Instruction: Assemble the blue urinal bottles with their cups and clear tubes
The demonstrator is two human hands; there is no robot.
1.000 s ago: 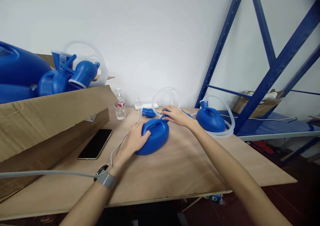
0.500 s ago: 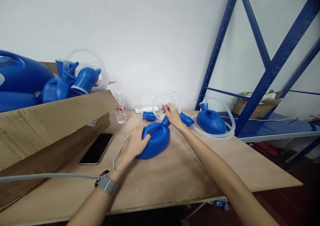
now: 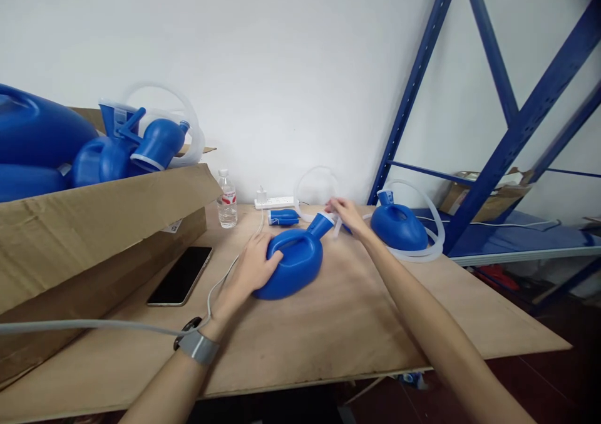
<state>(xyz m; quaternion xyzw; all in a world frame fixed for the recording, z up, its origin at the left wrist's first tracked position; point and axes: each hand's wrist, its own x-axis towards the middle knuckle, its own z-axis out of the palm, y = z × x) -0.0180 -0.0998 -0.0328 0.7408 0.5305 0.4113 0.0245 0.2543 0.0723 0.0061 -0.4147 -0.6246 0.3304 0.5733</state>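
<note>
A blue plastic urinal bottle (image 3: pixel 300 264) lies tilted on the wooden table, its pale-rimmed neck pointing up and right. My left hand (image 3: pixel 256 262) grips its left side, the thumb resting over the handle recess. Beyond the neck, my right hand (image 3: pixel 346 214) has its fingers bent together on a translucent hose (image 3: pixel 337 226), whose end hangs just below them. The hose loops up against the wall behind. Part of a blue piece shows under my right wrist, mostly hidden. A blue funnel-like piece (image 3: pixel 282 217) lies behind the bottle.
On the left a cardboard box (image 3: pixel 117 211) holds several blue bottles and hoses. Near it are a phone (image 3: pixel 181 277), a water bottle (image 3: pixel 227 201) and a white cable (image 3: pixel 141 328). A power strip (image 3: pixel 277 203) lies by the wall. Another blue bottle (image 3: pixel 399 228) with coiled hose stands right, beside blue shelving (image 3: pixel 509 142).
My right hand has moved from the bottle's neck to the right, uncovering the neck's opening. My left hand still holds the bottle in nearly the same place.
</note>
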